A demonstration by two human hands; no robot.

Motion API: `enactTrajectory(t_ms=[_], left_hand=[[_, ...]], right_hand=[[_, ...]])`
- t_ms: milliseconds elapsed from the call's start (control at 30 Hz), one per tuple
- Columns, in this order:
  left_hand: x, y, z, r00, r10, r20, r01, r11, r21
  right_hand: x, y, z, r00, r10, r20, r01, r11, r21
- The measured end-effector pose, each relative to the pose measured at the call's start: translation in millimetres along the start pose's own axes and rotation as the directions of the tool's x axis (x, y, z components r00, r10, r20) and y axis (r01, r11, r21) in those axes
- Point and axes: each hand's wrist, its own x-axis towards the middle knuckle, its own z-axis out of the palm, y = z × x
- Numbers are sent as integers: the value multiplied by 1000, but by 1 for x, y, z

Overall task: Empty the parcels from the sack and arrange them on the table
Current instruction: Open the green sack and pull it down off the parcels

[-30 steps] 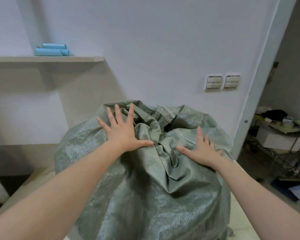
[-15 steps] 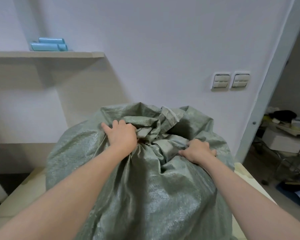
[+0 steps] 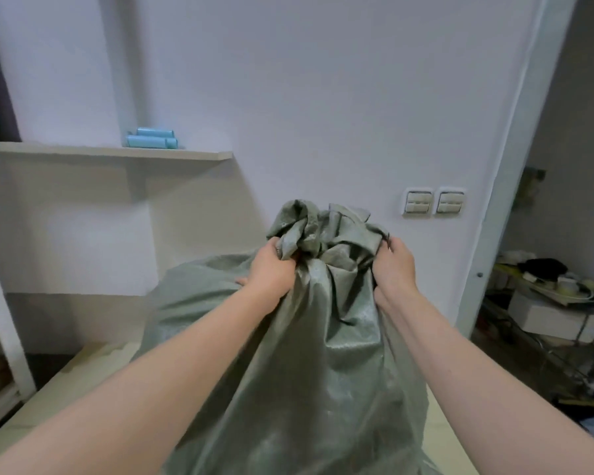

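A large grey-green woven sack (image 3: 309,365) stands full on the pale table (image 3: 55,402) in front of me. Its mouth is bunched into a crumpled knot at the top. My left hand (image 3: 271,269) grips the left side of that bunched fabric. My right hand (image 3: 393,265) grips the right side of it. Between the two hands the neck is pulled up taut. No parcels show; the sack hides whatever is inside.
A wall shelf (image 3: 117,152) with light blue rolls (image 3: 151,138) hangs at the upper left. Wall switches (image 3: 432,202) sit behind the sack. A doorway at the right opens onto a cluttered cart (image 3: 556,310). A white frame post (image 3: 4,323) stands at the left.
My hands went from lying flat on the sack's top to clutching its fabric. Now both have gathered the mouth together and lifted it upward into a tight neck.
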Motion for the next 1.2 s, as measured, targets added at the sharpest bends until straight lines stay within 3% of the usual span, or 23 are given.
enactTrajectory(t_ms=[100,200,400,533,667,733,833,933,1000,1067,1133,1200], left_hand=[[-19,23,2,1000,18,-13,-21,974,-224],[-31,45,4,996,66,-61,-84,922,-377],[-44,88,8,991,53,-126,-111,851,-514],[-32,113,6,989,30,-146,-110,803,-585],[-20,119,1,956,-93,-277,-91,806,-585],[-12,106,-3,922,-249,-296,68,858,-509],[-8,68,-6,889,-372,-266,318,921,-224],[-5,27,-4,908,-306,-285,312,950,-25],[-3,13,2,995,-50,-86,71,963,262],[-4,12,8,950,155,271,-232,932,279],[-10,16,16,848,150,508,-319,911,263],[-13,18,30,820,88,565,-357,850,387]], right_hand=[[-8,-37,0,1000,-15,18,10,968,250],[-17,-71,7,995,-77,65,47,921,387],[-28,-128,29,963,-238,124,170,898,406],[-28,-154,40,893,-389,227,279,873,400],[-17,-145,57,808,-483,338,463,874,145],[-11,-125,66,784,-474,402,523,852,-15],[-3,-78,65,799,-367,476,548,770,-326],[6,-20,46,843,-169,510,482,658,-579],[7,6,32,870,-29,493,379,680,-628],[3,15,21,852,46,521,316,749,-582],[-2,7,9,808,56,586,286,833,-473],[-6,-11,-7,814,79,576,241,856,-457]])
